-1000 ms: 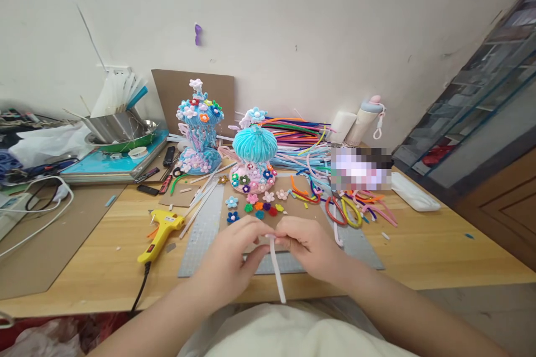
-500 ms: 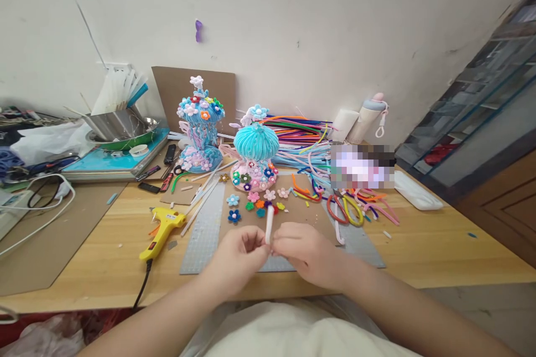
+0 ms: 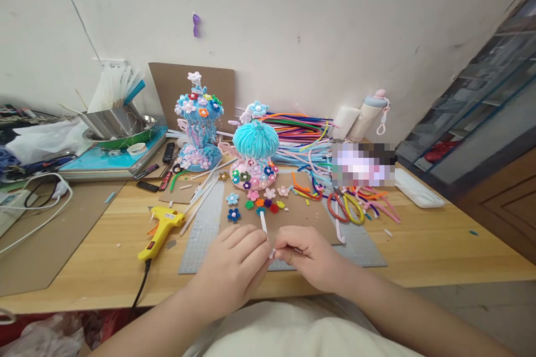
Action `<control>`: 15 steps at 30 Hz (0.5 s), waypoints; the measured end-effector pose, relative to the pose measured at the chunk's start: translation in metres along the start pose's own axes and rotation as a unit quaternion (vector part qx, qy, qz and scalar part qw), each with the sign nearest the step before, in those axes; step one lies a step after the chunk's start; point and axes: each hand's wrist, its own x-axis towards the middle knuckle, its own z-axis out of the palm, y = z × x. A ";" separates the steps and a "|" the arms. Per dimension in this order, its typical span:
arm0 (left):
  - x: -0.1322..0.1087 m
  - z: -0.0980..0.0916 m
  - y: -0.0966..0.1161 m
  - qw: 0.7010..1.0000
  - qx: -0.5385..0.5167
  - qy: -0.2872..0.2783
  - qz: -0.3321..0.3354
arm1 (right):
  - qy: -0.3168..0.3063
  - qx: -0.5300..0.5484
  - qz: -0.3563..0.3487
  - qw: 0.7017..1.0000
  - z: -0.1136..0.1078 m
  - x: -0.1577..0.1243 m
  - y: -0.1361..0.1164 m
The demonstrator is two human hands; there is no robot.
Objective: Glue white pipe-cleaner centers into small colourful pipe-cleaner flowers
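Note:
My left hand [image 3: 234,265] and my right hand [image 3: 305,256] meet over the near edge of a grey cutting mat [image 3: 201,234], both pinching a white pipe cleaner [image 3: 264,224]. Its free end sticks up and away from my fingers, towards the small felt flowers [image 3: 255,201] on a brown card [image 3: 301,215]. Beyond stand a blue domed pipe-cleaner model [image 3: 254,153] and a taller blue flowered model [image 3: 199,122].
A yellow glue gun [image 3: 161,226] lies left of the mat, its cord running off the wooden table edge [image 3: 419,276]. A heap of coloured pipe cleaners [image 3: 310,148] lies at the back right. A metal bowl [image 3: 115,125], cables and clutter fill the left side.
The white pipe cleaner hung down below my hands a second ago; it now points upward from my fingers. My hands have stayed close together above the mat's near edge.

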 end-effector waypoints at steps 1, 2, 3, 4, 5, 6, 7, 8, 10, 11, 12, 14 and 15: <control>0.001 -0.001 -0.001 1.000 0.016 -0.010 0.021 | -0.008 -0.001 0.008 1.000 0.000 0.000 -0.001; 0.002 -0.002 -0.001 0.999 0.028 -0.019 0.037 | -0.016 -0.001 0.015 1.000 0.000 0.000 -0.002; 0.002 -0.002 -0.001 0.998 0.038 -0.025 0.049 | -0.024 -0.002 0.021 0.999 0.000 0.000 -0.003; 0.002 -0.002 0.000 0.997 0.046 -0.029 0.055 | -0.031 -0.005 0.024 0.999 0.000 0.000 -0.003; 0.001 -0.001 0.002 0.997 0.049 -0.033 0.055 | -0.036 -0.010 0.023 0.999 0.001 0.000 -0.004; 0.001 0.000 0.004 0.997 0.046 -0.036 0.047 | -0.039 -0.018 0.016 0.999 0.001 -0.001 -0.004; 0.001 0.002 0.006 0.998 0.033 -0.035 0.026 | -0.039 -0.031 0.003 0.999 0.001 -0.001 -0.004; 0.001 0.003 0.008 0.999 0.008 -0.034 -0.007 | -0.037 -0.049 -0.017 0.998 0.002 -0.002 -0.004; 0.003 0.003 0.013 0.989 -0.089 -0.037 -0.115 | -0.038 -0.104 -0.074 0.991 0.001 -0.004 -0.004; 0.004 0.003 0.014 0.969 -0.158 -0.045 -0.185 | -0.040 -0.139 -0.108 0.984 0.000 -0.004 -0.004; 0.006 0.003 0.014 0.933 -0.240 -0.060 -0.260 | -0.044 -0.175 -0.144 0.973 -0.001 -0.005 -0.003; 0.010 0.003 0.013 0.801 -0.433 -0.107 -0.399 | -0.052 -0.232 -0.219 0.946 -0.004 -0.004 -0.002; 0.011 0.003 0.012 0.712 -0.524 -0.131 -0.449 | -0.054 -0.244 -0.249 0.936 -0.005 -0.003 -0.001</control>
